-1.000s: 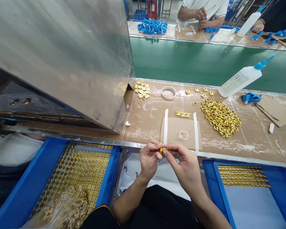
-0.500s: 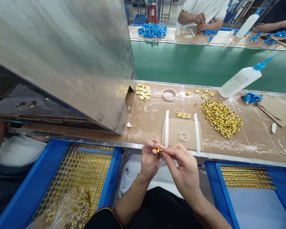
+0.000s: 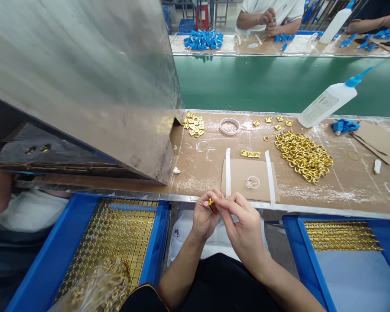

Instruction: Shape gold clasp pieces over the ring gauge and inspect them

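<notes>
Holds a small gold piece (image 3: 212, 205) just off the near edge of the bench (image 3: 195, 173), clamped between the thumb and fingers of the left hand (image 3: 205, 214). Pinches the same piece from the right with the closed thumb and index finger of the right hand (image 3: 243, 225). Cannot tell its full shape, partly covered by fingers.

Has straight ahead a cardboard sheet (image 3: 237, 173) with two white tape strips (image 3: 228, 173) and a clear ring (image 3: 252, 182) on top. Shows just beyond it a short row of gold squares (image 3: 251, 154), then a white tape roll (image 3: 229, 126). Has to the right a heap of gold rings (image 3: 303, 156), and behind that a white bottle (image 3: 326, 105) with a blue nozzle. Shows to the left a cluster of gold pieces (image 3: 194, 125) beside a metal housing (image 3: 117, 86).

Has below the bench a blue tray on each side: left tray (image 3: 56, 253), right tray (image 3: 315, 268), both carrying rows of gold pieces.
</notes>
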{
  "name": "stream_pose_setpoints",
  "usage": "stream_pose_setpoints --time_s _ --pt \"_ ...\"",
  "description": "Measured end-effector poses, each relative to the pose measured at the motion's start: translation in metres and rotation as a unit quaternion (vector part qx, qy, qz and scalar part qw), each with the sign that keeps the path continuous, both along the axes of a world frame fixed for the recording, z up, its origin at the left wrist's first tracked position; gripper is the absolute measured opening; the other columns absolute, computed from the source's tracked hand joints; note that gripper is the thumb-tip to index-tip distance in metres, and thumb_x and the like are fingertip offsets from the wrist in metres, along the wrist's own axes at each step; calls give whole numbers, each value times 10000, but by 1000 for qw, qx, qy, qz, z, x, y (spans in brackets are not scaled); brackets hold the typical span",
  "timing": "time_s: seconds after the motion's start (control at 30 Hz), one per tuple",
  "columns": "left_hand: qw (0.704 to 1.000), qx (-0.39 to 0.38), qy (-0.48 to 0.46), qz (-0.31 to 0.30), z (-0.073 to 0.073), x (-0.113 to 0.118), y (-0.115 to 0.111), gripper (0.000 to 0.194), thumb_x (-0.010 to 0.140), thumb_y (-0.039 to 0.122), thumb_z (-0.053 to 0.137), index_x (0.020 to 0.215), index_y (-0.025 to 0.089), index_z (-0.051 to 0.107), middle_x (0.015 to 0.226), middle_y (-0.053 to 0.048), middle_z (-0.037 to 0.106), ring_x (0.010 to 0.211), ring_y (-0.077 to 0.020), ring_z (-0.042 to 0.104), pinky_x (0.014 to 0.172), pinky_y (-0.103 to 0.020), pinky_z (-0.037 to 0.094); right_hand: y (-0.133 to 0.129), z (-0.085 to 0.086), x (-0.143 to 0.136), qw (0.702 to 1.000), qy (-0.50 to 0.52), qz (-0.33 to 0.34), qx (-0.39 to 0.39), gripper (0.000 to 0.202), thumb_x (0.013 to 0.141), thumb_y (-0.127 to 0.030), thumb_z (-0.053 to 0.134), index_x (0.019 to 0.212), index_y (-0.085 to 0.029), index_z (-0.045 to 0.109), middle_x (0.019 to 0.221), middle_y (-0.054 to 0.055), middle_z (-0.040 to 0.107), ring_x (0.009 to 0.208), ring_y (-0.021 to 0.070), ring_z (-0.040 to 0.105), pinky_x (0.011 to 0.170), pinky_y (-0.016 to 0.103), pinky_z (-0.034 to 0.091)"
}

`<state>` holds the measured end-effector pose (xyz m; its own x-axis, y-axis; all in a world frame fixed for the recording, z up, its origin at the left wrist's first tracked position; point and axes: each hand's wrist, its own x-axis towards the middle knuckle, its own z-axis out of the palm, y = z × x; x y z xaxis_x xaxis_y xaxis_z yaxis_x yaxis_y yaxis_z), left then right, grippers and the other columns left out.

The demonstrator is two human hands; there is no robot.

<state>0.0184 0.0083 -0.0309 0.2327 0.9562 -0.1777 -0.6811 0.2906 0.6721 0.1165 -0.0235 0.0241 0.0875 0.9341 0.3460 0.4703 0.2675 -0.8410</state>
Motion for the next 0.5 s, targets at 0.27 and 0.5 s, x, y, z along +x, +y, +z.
stream_pose_setpoints --time_s 0.27,0.5 --pt "999 -17 -8 -42 2 -7 -1 538 639 593 894 652 162 573 804 -3 493 681 -111 457 598 -222 452 1 -2 -2 1000 19 -5 9 242 961 -116 592 1023 -247 785 782 15 655 676 141 660 627 254 592" --pt "995 -50 -76 -47 16 -6 -2 514 649 489 925 647 178 517 817 3 484 769 -123 525 732 -229 528 4 -6 -6 995 83 -28 38 137 921 -121 680 964 -230 750 917 49 741 814 177 738 706 269 651"
